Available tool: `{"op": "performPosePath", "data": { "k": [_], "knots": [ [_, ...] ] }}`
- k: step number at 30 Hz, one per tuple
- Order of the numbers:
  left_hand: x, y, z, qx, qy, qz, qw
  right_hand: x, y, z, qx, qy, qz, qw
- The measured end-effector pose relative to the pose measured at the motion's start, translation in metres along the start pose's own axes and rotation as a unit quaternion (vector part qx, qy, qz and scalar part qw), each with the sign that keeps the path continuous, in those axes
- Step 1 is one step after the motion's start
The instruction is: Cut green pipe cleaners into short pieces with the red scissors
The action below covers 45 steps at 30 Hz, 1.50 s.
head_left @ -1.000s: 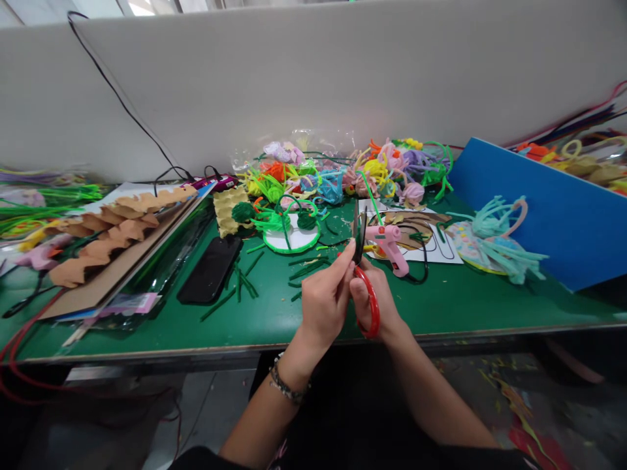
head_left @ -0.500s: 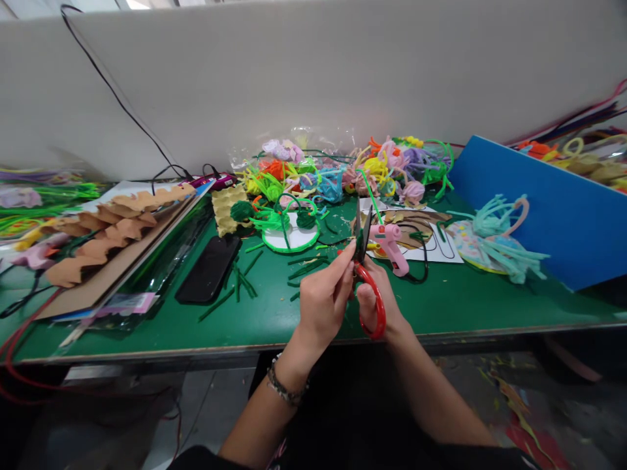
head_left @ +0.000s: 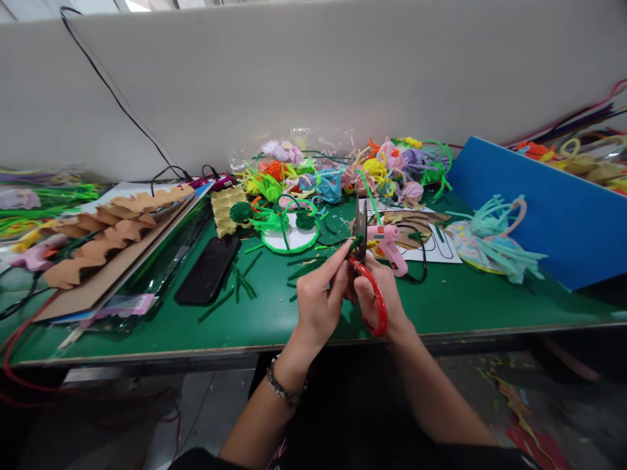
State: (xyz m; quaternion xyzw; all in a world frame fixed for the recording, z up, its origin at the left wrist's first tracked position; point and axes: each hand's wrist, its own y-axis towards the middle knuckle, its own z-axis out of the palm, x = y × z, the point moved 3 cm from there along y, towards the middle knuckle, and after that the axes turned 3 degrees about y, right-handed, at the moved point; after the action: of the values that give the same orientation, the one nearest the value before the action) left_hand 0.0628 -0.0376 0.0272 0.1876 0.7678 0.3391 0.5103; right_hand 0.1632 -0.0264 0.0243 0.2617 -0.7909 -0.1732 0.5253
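Observation:
Red-handled scissors (head_left: 376,303) are in my right hand (head_left: 385,287), their blades pointing away from me and nearly together. Pinched in the fingers of my left hand (head_left: 321,294) is a dark green pipe cleaner piece (head_left: 353,247), which meets the blades. Just beyond my right hand lies a pink glue gun (head_left: 392,245) with a light green stick in its back. Cut dark green pieces (head_left: 241,279) are scattered to the left of my hands. Behind them is a white disc (head_left: 294,238) with a green rim, bearing green pompoms and loops.
A black phone (head_left: 208,271) lies left of the cut pieces. Cardboard sheets (head_left: 98,277) and egg-carton strips are stacked at the left. Colourful pipe cleaner bundles (head_left: 328,186) line the back. A blue board (head_left: 533,215) leans at the right, behind a pastel piece (head_left: 490,241).
The scissor blades have closed from an open V to nearly together at the green piece. Both hands stay in almost the same place.

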Motion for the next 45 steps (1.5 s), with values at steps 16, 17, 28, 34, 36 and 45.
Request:
{"op": "performPosePath", "data": {
  "k": [16, 17, 28, 34, 36, 45],
  "knots": [
    [0.000, 0.004, 0.001, 0.003, 0.028, 0.016, 0.999, -0.006, 0.003, 0.002, -0.010, -0.094, -0.038, 0.995],
    [0.000, 0.004, 0.001, 0.003, 0.028, 0.017, 0.999, -0.007, 0.003, 0.001, -0.011, -0.097, -0.036, 0.995],
    [-0.001, 0.003, 0.002, 0.008, 0.018, 0.017, 1.000, -0.005, 0.002, 0.002, -0.034, -0.084, -0.027, 0.996],
    [-0.004, -0.001, 0.001, 0.014, 0.022, 0.019, 0.999, -0.001, 0.000, 0.005, -0.025, -0.074, -0.009, 0.997],
    [-0.004, -0.001, 0.000, 0.018, 0.026, 0.017, 0.999, -0.001, -0.002, 0.005, -0.018, -0.058, 0.008, 0.998],
    [-0.005, -0.004, -0.004, 0.001, 0.029, 0.006, 1.000, 0.003, -0.005, 0.004, -0.017, -0.019, 0.020, 0.999]
  ]
}}
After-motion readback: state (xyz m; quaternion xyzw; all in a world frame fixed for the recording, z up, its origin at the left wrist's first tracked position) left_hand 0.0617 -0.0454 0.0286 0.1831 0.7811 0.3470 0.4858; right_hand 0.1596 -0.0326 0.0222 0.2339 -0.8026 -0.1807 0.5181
